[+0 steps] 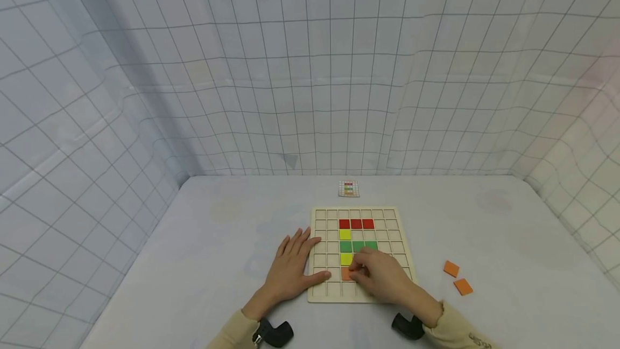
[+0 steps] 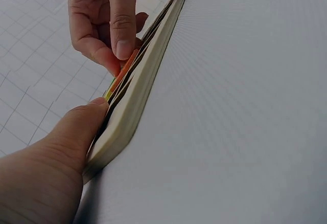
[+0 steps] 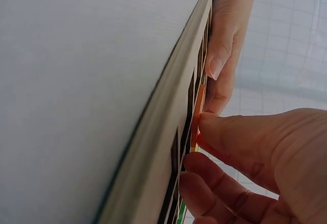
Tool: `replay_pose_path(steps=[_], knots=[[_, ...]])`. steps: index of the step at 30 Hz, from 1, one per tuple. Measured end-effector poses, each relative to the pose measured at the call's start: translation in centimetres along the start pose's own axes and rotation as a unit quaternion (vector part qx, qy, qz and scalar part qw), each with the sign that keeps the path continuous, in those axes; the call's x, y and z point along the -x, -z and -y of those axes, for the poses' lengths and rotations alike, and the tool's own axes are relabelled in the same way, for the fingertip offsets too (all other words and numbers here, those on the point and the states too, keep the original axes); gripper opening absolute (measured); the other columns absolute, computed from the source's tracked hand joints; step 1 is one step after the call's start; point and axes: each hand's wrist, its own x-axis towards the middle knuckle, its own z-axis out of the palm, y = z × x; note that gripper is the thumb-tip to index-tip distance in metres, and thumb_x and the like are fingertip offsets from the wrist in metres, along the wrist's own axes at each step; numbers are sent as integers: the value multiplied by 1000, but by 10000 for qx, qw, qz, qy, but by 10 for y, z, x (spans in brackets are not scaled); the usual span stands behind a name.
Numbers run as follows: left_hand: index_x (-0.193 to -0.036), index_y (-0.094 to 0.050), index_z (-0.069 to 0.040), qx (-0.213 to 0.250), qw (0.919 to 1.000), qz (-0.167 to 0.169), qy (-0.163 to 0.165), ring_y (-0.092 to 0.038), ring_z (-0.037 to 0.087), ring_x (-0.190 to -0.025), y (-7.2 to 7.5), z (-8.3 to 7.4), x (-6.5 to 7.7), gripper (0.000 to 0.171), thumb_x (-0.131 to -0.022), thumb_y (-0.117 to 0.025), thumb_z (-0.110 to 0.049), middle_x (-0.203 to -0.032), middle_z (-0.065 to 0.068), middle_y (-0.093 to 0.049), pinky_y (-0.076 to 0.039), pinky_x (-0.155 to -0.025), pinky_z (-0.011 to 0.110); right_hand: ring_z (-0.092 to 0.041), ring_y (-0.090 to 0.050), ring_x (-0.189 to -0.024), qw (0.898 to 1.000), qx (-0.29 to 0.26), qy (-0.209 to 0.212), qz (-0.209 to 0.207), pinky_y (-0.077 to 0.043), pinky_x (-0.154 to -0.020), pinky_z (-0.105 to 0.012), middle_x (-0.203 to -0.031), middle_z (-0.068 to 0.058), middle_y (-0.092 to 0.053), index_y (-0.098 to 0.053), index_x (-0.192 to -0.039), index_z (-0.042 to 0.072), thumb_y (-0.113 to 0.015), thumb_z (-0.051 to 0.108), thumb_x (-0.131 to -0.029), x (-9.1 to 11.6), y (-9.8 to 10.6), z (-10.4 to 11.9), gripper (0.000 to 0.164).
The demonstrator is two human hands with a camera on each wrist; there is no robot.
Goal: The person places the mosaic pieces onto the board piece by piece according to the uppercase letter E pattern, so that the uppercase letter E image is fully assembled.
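A pale wooden grid board lies on the white table. In its cells sit red tiles in a row, a yellow tile, a row of green tiles, and another yellow tile. My right hand pinches an orange tile at the cell below that lower yellow one. Seen from the right wrist, the thumb presses against this orange tile, with curled fingers close by. With spread fingers, my left hand rests at the board's left edge, thumb on the rim.
Two loose orange tiles, a nearer one and a farther one, lie on the table right of the board. Behind the board is a small card with a coloured grid pattern. Grid-patterned curtains enclose the table's back and sides.
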Motion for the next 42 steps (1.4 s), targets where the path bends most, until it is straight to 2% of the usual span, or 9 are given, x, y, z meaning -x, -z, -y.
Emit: replay_pose_path(steps=[7, 11, 19, 22, 24, 28, 32, 37, 42], knots=[[-143, -39, -17, -13, 10000, 13, 11, -15, 26, -142, -2, 2, 0, 82, -83, -49, -72, -153, 10, -27, -6, -112, 45, -1, -45, -64, 9996, 148, 227, -99, -41, -53, -20, -77, 14, -51, -66, -81, 18, -75, 17, -83, 1, -3, -2, 9], [-144, -39, -17, -30, 10000, 44, 50, -14, 25, -142, -2, 1, 0, 83, -83, -48, -73, -153, 9, -26, -6, -112, 45, -3, -45, -69, 9993, 25, 337, 159, -42, -58, -20, -82, 12, -51, -68, -89, 15, -74, 19, -83, 4, 0, -6, 9], [-143, -40, -15, -46, 10000, -46, -19, -17, 29, -141, -1, -1, 0, 81, -83, -50, -70, -151, 12, -29, -8, -112, 48, -8, -49, -90, 9890, -922, 496, 1045, -45, -76, -27, -105, 10, -57, -66, -115, 14, -69, 28, -89, 22, 20, -23, 29], [-143, -40, -14, 9, 10000, -38, -56, -17, 30, -141, 0, -1, 0, 81, -84, -51, -69, -152, 13, -29, -9, -112, 49, -10, -52, -87, 9861, -1235, 526, 976, -47, -70, -24, -103, 8, -59, -66, -114, 14, -67, 28, -90, 32, 34, -32, 27], [-143, -39, -15, 10, 10000, 4, -32, -16, 29, -141, 0, 0, 0, 82, -84, -51, -70, -152, 12, -27, -8, -112, 48, -10, -54, -83, 9882, -1235, 502, 751, -47, -65, -23, -99, 7, -61, -66, -111, 12, -67, 28, -91, 38, 45, -41, 26], [-144, -38, -17, -28, 10000, 70, 48, -13, 26, -142, 0, 1, 1, 83, -83, -49, -71, -153, 9, -25, -6, -112, 46, -8, -56, -83, 9962, -805, 44, 317, -47, -62, -24, -96, 8, -62, -68, -105, 14, -68, 29, -89, 49, 68, -62, 22], [-144, -39, -17, -8, 10000, 39, 60, -14, 26, -142, -1, 2, 0, 82, -83, -50, -71, -153, 9, -26, -6, -112, 46, -11, -56, -84, 9971, -329, -671, 164, -47, -65, -27, -97, 8, -63, -68, -102, 15, -74, 26, -84, 55, 86, -83, 22], [-144, -38, -17, -2, 10000, 54, 51, -14, 25, -142, -1, 2, 0, 83, -83, -49, -72, -153, 9, -26, -6, -112, 46, -18, -53, -83, 9876, -72, -1528, 353, -46, -64, -33, -96, 1, -60, -65, -104, 10, -79, 31, -77, 62, 102, -101, 37], [-144, -38, -17, 28, 10000, 49, 52, -14, 26, -142, -1, 2, 0, 83, -83, -49, -71, -153, 9, -26, -6, -112, 46, -19, -50, -75, 9761, 11, -2035, 763, -43, -61, -34, -93, -5, -55, -58, -102, 5, -81, 33, -73, 70, 112, -114, 47]])
